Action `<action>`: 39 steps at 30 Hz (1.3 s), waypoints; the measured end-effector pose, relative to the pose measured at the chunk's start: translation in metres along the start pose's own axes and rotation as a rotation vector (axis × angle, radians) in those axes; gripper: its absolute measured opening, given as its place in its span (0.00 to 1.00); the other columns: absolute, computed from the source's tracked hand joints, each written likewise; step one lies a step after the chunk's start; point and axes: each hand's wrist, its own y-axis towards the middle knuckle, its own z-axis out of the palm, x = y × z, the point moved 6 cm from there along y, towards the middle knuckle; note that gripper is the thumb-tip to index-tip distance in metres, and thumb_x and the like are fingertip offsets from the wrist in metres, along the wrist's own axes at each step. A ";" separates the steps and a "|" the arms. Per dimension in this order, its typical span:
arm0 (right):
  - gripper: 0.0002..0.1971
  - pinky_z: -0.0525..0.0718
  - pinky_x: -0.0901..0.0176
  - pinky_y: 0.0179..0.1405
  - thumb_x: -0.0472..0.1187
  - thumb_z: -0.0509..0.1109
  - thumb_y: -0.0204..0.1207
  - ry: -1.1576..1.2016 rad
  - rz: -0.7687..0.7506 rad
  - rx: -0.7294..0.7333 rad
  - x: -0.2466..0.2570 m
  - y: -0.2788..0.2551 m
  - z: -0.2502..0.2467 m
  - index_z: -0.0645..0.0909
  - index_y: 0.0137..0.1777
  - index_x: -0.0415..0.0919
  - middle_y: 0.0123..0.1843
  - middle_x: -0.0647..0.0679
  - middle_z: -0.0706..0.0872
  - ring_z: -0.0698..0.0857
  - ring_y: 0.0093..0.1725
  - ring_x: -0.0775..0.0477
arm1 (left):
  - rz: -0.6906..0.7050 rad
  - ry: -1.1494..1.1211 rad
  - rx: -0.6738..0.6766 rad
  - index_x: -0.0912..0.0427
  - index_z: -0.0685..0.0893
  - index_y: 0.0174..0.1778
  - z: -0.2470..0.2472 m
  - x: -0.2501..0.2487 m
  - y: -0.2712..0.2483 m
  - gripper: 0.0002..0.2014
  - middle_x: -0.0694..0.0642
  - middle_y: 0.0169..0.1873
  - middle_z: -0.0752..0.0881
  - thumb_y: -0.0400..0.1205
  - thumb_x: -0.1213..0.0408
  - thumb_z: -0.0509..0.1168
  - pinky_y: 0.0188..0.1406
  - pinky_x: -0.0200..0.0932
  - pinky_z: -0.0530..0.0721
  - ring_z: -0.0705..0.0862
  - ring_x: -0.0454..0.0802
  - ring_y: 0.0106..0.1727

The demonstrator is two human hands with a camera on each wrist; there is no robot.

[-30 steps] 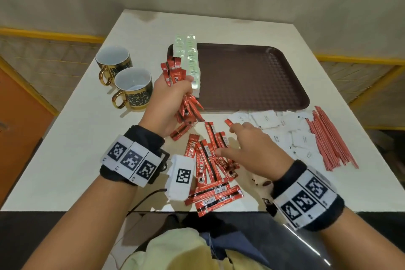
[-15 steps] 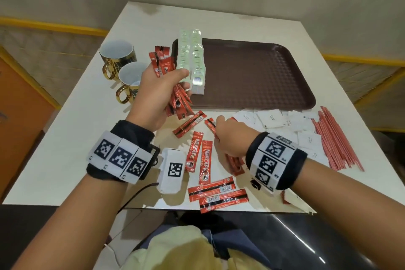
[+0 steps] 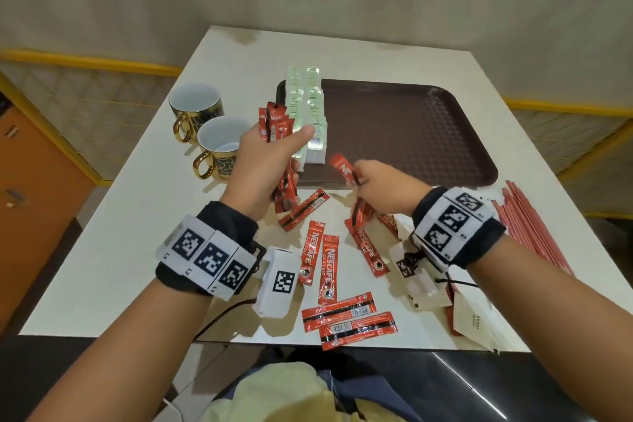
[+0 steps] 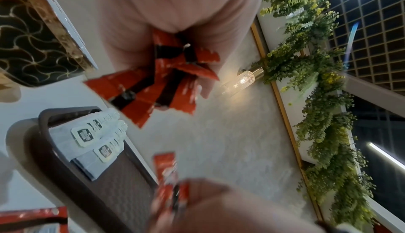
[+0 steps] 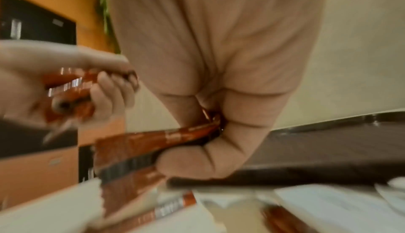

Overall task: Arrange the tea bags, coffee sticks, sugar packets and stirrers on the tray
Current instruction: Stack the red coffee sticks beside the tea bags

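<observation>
While the left hand (image 3: 270,161) grips a bundle of coffee sticks (image 3: 276,120), the right hand (image 3: 383,188) pinches more sticks (image 3: 344,166) beside it; the tray (image 3: 411,134) lies just beyond both hands.

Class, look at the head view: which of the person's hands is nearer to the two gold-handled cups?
Left. The left hand, gripping a bundle of coffee sticks, is right beside the cups; the right hand is farther right, near the tray's front edge.
</observation>
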 end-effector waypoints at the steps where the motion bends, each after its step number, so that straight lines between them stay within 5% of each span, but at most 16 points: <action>1: 0.04 0.86 0.57 0.34 0.32 0.58 0.84 0.131 -0.036 -0.026 0.005 -0.003 -0.007 0.74 0.51 0.38 0.45 0.42 0.83 0.88 0.39 0.45 | 0.016 0.009 0.004 0.51 0.84 0.49 0.004 0.000 -0.001 0.07 0.46 0.29 0.84 0.80 0.55 0.72 0.30 0.38 0.83 0.81 0.43 0.30; 3: 0.05 0.83 0.65 0.29 0.31 0.60 0.84 0.286 -0.125 -0.052 0.018 -0.011 -0.015 0.73 0.49 0.42 0.39 0.47 0.80 0.85 0.32 0.56 | 0.061 0.037 0.015 0.50 0.82 0.44 0.015 -0.001 -0.003 0.06 0.43 0.28 0.85 0.79 0.56 0.74 0.32 0.37 0.84 0.83 0.43 0.30; 5: 0.06 0.80 0.69 0.28 0.31 0.61 0.84 0.303 -0.213 -0.080 0.031 -0.019 -0.020 0.75 0.52 0.43 0.40 0.50 0.80 0.83 0.29 0.62 | 0.084 0.046 0.030 0.53 0.84 0.48 0.027 -0.001 -0.004 0.09 0.50 0.39 0.90 0.77 0.57 0.75 0.38 0.35 0.86 0.88 0.46 0.39; 8: 0.09 0.77 0.72 0.27 0.33 0.62 0.83 0.273 -0.282 -0.126 0.042 -0.026 -0.024 0.72 0.61 0.42 0.48 0.49 0.82 0.83 0.35 0.60 | 0.072 0.040 0.060 0.53 0.85 0.49 0.040 -0.001 -0.002 0.09 0.53 0.45 0.91 0.77 0.56 0.75 0.43 0.36 0.88 0.90 0.45 0.46; 13: 0.18 0.85 0.41 0.39 0.35 0.63 0.83 0.253 -0.278 -0.110 0.038 -0.032 -0.019 0.62 0.69 0.44 0.55 0.32 0.84 0.85 0.42 0.36 | -0.032 0.009 0.102 0.62 0.87 0.47 0.041 0.001 0.005 0.10 0.56 0.33 0.88 0.78 0.59 0.75 0.32 0.42 0.84 0.87 0.46 0.30; 16: 0.20 0.79 0.58 0.30 0.35 0.65 0.83 0.263 -0.266 -0.147 0.029 -0.035 -0.022 0.64 0.71 0.45 0.53 0.39 0.84 0.80 0.33 0.56 | -0.056 -0.029 0.038 0.61 0.85 0.44 0.031 0.003 0.009 0.05 0.55 0.27 0.81 0.78 0.63 0.71 0.32 0.44 0.82 0.80 0.47 0.26; 18: 0.16 0.78 0.66 0.34 0.34 0.66 0.82 0.361 -0.236 -0.192 0.021 -0.037 -0.030 0.70 0.68 0.45 0.50 0.48 0.85 0.82 0.36 0.62 | -0.077 -0.063 -0.012 0.58 0.83 0.40 0.019 0.002 0.012 0.04 0.52 0.24 0.80 0.80 0.64 0.68 0.32 0.44 0.79 0.77 0.47 0.25; 23: 0.15 0.88 0.49 0.54 0.25 0.57 0.83 0.726 -0.164 -0.289 0.023 -0.031 -0.045 0.77 0.63 0.38 0.54 0.41 0.88 0.87 0.51 0.48 | -0.074 -0.033 0.104 0.60 0.83 0.55 0.027 -0.002 0.007 0.09 0.67 0.47 0.86 0.81 0.63 0.67 0.53 0.55 0.86 0.88 0.60 0.48; 26: 0.14 0.88 0.45 0.55 0.25 0.58 0.82 0.827 -0.154 -0.280 0.041 -0.027 -0.035 0.83 0.57 0.38 0.53 0.37 0.88 0.89 0.55 0.38 | -0.076 -0.073 0.214 0.53 0.84 0.60 0.051 0.001 -0.002 0.11 0.60 0.54 0.90 0.83 0.60 0.67 0.63 0.59 0.84 0.89 0.57 0.57; 28: 0.13 0.85 0.43 0.57 0.27 0.57 0.83 1.009 -0.105 -0.268 0.045 -0.025 -0.028 0.81 0.61 0.27 0.60 0.26 0.85 0.84 0.61 0.28 | -0.055 -0.124 0.228 0.48 0.83 0.59 0.059 0.001 -0.005 0.08 0.57 0.57 0.89 0.85 0.56 0.64 0.66 0.57 0.83 0.88 0.53 0.60; 30: 0.15 0.82 0.41 0.62 0.31 0.55 0.84 1.270 -0.061 -0.228 0.048 -0.028 -0.025 0.78 0.62 0.22 0.62 0.23 0.82 0.82 0.63 0.25 | -0.008 -0.094 0.210 0.49 0.81 0.63 0.060 0.003 -0.004 0.17 0.55 0.59 0.88 0.82 0.47 0.65 0.66 0.56 0.83 0.87 0.50 0.61; 33: 0.19 0.81 0.48 0.62 0.45 0.53 0.88 1.523 -0.071 -0.115 0.059 -0.031 -0.027 0.81 0.56 0.33 0.48 0.37 0.86 0.85 0.54 0.44 | 0.026 -0.033 0.215 0.53 0.76 0.71 0.062 0.008 -0.006 0.33 0.52 0.60 0.88 0.74 0.37 0.68 0.67 0.56 0.82 0.87 0.47 0.61; 35: 0.24 0.80 0.49 0.62 0.57 0.51 0.87 1.539 -0.095 -0.058 0.063 -0.029 -0.028 0.79 0.60 0.39 0.44 0.42 0.88 0.84 0.54 0.53 | 0.003 -0.071 0.229 0.54 0.77 0.70 0.062 0.012 -0.007 0.33 0.53 0.61 0.88 0.74 0.38 0.70 0.68 0.56 0.82 0.87 0.48 0.62; 37: 0.36 0.75 0.44 0.72 0.65 0.51 0.83 1.613 -0.134 0.014 0.065 -0.028 -0.026 0.63 0.80 0.38 0.70 0.38 0.79 0.78 0.69 0.44 | -0.022 -0.136 0.242 0.57 0.80 0.66 0.059 0.015 -0.006 0.24 0.56 0.59 0.89 0.79 0.48 0.70 0.67 0.57 0.82 0.88 0.52 0.61; 39: 0.45 0.69 0.37 0.77 0.69 0.51 0.80 1.736 -0.165 0.073 0.064 -0.025 -0.026 0.44 0.86 0.39 0.85 0.32 0.54 0.69 0.79 0.32 | -0.051 -0.165 0.219 0.62 0.82 0.64 0.053 0.016 -0.003 0.19 0.61 0.56 0.90 0.81 0.57 0.71 0.65 0.61 0.84 0.89 0.56 0.58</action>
